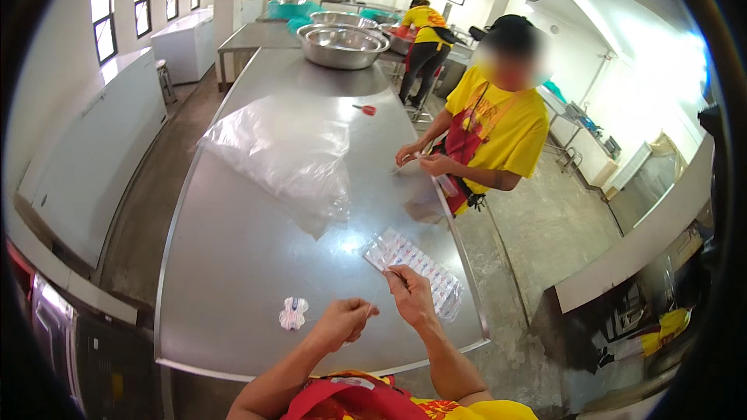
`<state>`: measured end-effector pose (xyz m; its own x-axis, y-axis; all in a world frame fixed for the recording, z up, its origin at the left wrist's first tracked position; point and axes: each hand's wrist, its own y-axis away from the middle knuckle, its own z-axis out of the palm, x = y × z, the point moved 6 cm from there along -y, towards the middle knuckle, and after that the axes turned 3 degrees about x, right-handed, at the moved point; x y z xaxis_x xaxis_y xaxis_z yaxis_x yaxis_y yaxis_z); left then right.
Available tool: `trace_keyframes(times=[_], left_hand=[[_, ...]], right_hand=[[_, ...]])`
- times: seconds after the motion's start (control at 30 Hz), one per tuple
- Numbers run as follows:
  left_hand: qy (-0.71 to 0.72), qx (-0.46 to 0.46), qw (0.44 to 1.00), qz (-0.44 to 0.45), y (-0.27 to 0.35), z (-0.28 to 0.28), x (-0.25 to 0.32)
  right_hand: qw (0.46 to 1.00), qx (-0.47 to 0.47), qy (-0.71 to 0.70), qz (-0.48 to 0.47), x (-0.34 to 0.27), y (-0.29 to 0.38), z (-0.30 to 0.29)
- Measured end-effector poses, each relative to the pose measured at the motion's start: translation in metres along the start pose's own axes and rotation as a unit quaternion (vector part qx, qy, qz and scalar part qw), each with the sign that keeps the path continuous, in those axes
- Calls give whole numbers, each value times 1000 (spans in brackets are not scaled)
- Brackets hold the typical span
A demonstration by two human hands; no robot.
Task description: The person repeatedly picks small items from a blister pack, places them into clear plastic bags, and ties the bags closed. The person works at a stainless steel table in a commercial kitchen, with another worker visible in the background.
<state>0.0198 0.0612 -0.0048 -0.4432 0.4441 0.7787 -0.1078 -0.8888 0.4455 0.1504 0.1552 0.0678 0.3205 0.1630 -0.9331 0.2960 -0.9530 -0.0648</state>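
Observation:
Above the near part of the steel table [222,280], my left hand [344,322] has its fingers curled around a thin pale thread [374,298]. The strand rises faintly toward my right hand [411,294], whose thumb and forefinger are pinched together on it. Left of my left hand lies a small white notched card [293,313] with print, which looks like a thread winder. A clear plastic pack with a repeated printed pattern [417,259] lies partly beneath and beyond my right hand. What the left palm encloses is hidden.
A large clear plastic bag [286,157] spreads across the table's middle. Farther back are a red-handled tool [367,110] and steel basins [343,46]. A co-worker [496,122] stands at the right edge, handling something small; another person [426,41] bends over a basin behind.

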Motion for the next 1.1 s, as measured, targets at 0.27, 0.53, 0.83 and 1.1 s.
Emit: trace_keyframes(times=[0.27,0.53,0.83,1.1], left_hand=[[-76,4,944,320,39,-9,56],[-113,196,957,184,19,-38,54],[-513,222,721,411,32,8,61],[-465,171,681,540,61,18,31]], right_hand=[[998,-31,1,60,37,1,3],[995,-96,-24,16,16,6,19],[955,-148,244,-79,-20,15,33],[979,-88,-171,70,15,3,16]])
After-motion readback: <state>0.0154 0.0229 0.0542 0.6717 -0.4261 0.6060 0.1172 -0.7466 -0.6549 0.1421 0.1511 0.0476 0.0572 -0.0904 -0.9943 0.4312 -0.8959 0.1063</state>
